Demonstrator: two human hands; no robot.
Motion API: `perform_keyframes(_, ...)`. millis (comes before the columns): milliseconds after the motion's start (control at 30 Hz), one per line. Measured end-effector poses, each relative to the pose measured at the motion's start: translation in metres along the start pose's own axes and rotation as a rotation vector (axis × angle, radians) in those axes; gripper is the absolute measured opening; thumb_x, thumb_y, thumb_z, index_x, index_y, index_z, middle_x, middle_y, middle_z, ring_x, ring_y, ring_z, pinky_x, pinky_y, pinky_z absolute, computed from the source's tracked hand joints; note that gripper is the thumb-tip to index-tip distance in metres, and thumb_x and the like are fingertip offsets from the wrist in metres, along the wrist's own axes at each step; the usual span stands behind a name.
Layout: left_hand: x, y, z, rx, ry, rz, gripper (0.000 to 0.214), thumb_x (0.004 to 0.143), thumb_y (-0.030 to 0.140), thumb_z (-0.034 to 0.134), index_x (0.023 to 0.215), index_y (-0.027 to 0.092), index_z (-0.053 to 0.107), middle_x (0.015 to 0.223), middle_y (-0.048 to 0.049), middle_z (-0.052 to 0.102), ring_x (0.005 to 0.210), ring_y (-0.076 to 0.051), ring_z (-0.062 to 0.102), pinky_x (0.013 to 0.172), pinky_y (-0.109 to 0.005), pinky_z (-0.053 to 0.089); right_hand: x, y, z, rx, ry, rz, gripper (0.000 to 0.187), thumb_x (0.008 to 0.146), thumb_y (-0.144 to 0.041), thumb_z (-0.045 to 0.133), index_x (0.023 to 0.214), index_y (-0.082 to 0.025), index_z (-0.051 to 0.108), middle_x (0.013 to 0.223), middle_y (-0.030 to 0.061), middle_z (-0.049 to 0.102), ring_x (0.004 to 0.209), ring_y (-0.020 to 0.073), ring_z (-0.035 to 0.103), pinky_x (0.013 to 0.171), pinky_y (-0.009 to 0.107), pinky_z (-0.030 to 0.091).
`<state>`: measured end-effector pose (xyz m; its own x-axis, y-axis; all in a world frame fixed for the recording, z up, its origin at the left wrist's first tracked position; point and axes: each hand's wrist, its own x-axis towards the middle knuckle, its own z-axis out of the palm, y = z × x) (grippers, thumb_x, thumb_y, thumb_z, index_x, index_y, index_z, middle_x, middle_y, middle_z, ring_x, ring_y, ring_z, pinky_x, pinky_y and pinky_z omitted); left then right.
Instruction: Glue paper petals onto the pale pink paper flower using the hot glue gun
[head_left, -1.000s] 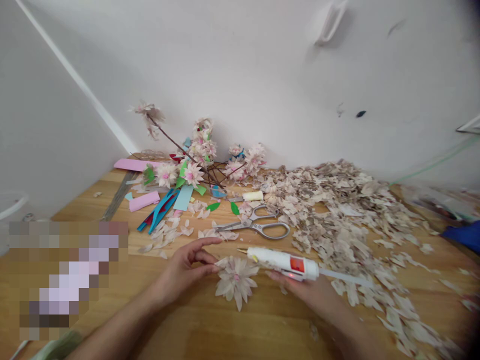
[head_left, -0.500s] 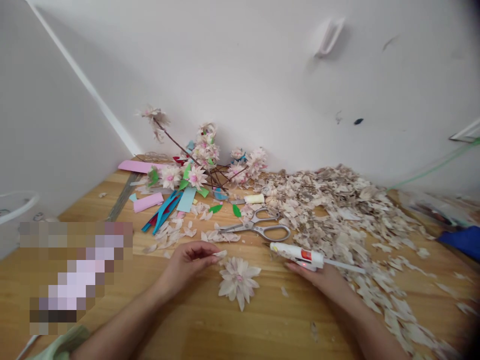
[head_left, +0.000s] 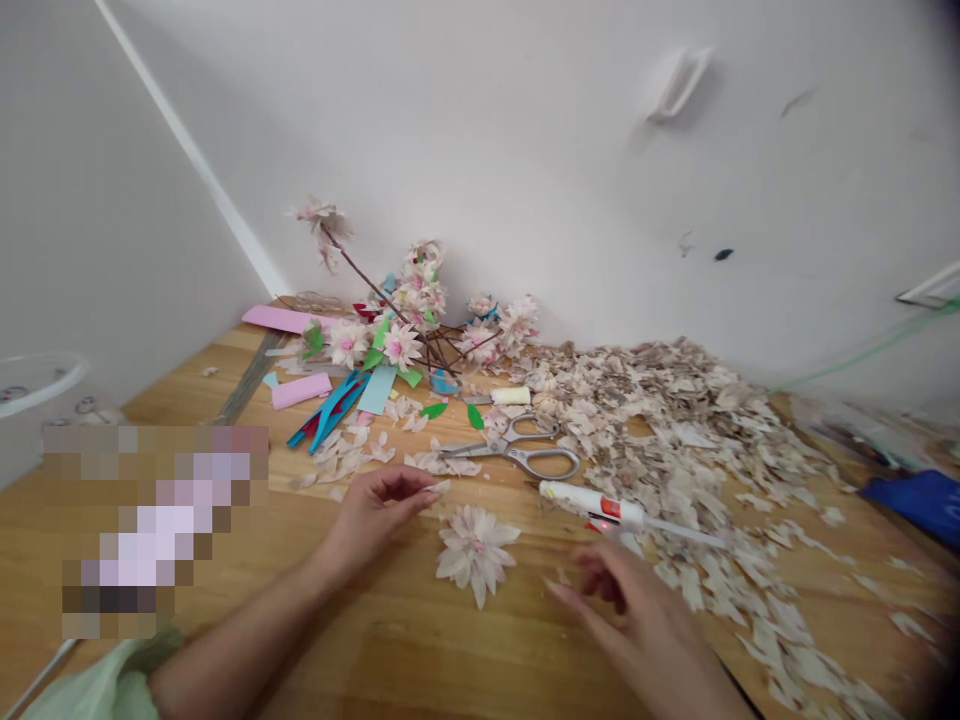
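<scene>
My left hand (head_left: 382, 515) pinches a small pale petal (head_left: 438, 489) between thumb and fingertips. Just to the right and below it lies a flower (head_left: 478, 553) made of layered whitish petals with a pink centre, flat on the table. My right hand (head_left: 630, 610) is off the glue gun, its thumb and forefinger apart and somewhat blurred; a loose petal may lie near the fingertips. A white glue gun (head_left: 585, 503) with an orange label and a glue stick out of its back rests just above that hand, with a small red light glowing.
Silver scissors (head_left: 517, 455) lie behind the flower. A large heap of dried petals (head_left: 675, 430) spreads over the right side. Finished flowers on twigs (head_left: 401, 345), coloured paper strips (head_left: 330, 415) and green leaves stand or lie at the back. A clear tub (head_left: 45, 385) is at left.
My right hand has let go of the glue gun and come down toward me, fingers parted. The glue gun now lies on the table. My left hand still holds the petal.
</scene>
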<state>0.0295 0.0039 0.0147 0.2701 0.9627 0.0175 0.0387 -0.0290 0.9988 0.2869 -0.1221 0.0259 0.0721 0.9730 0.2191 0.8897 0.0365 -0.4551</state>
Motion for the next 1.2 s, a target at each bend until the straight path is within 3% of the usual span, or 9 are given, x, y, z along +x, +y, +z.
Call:
perform_keyframes(167,-0.003,-0.002,0.001,0.078,0.052,0.096,0.016,0.066,0.032,0.072,0.073,0.018,0.074,0.066,-0.0029,0.072,0.060,-0.014,0.064,0.059,-0.023,0.052,0.034,-0.058,0.039,0.033,-0.091,-0.167,0.012,0.080,-0.023,0.060,0.091,-0.019,0.061,0.060,-0.0011,0.063,0.055,0.0170,0.060,0.053,0.027,0.045)
perform_keyframes(333,-0.004,-0.004,-0.001,0.133,0.100,0.243,0.010,0.067,0.029,0.071,0.070,0.019,0.074,0.069,-0.0038,0.072,0.064,-0.015,0.064,0.062,-0.024,0.052,0.043,-0.060,0.057,0.034,-0.066,-0.234,0.009,0.077,-0.013,0.058,0.074,-0.020,0.061,0.063,0.0002,0.066,0.057,0.0166,0.061,0.054,0.025,0.043)
perform_keyframes(500,-0.005,-0.003,-0.003,0.310,0.042,0.618,0.008,0.077,0.017,0.066,0.078,0.020,0.073,0.077,-0.0042,0.073,0.073,-0.015,0.067,0.067,-0.024,0.054,0.045,-0.046,0.049,0.192,-0.040,-0.212,0.015,0.082,-0.017,0.051,0.073,-0.020,0.062,0.064,0.0015,0.066,0.057,0.0167,0.061,0.053,0.026,0.047)
perform_keyframes(700,-0.008,0.009,-0.006,0.482,-0.098,0.887,0.019,0.082,0.009,0.058,0.094,0.021,0.068,0.085,-0.0050,0.074,0.080,-0.015,0.067,0.074,-0.027,0.054,0.049,-0.040,0.033,0.365,-0.006,-0.113,0.012,0.081,-0.025,0.055,0.073,-0.020,0.063,0.064,0.0010,0.065,0.057,0.0152,0.060,0.053,0.024,0.050)
perform_keyframes(900,-0.012,0.021,-0.005,0.512,-0.161,0.956,0.020,0.081,0.009,0.057,0.096,0.019,0.065,0.083,-0.0064,0.073,0.077,-0.015,0.066,0.072,-0.027,0.055,0.051,-0.035,0.034,0.420,-0.045,-0.080,0.010,0.080,-0.025,0.057,0.073,-0.021,0.062,0.062,-0.0007,0.064,0.057,0.0143,0.060,0.054,0.023,0.049)
perform_keyframes(1200,-0.015,0.016,-0.005,0.565,-0.214,0.985,0.019,0.085,0.015,0.055,0.099,0.020,0.065,0.081,-0.0058,0.072,0.081,-0.017,0.064,0.074,-0.028,0.055,0.049,-0.041,0.028,0.351,0.079,-0.339,0.012,0.085,-0.016,0.053,0.077,-0.021,0.060,0.066,0.0003,0.062,0.060,0.0138,0.059,0.054,0.023,0.048)
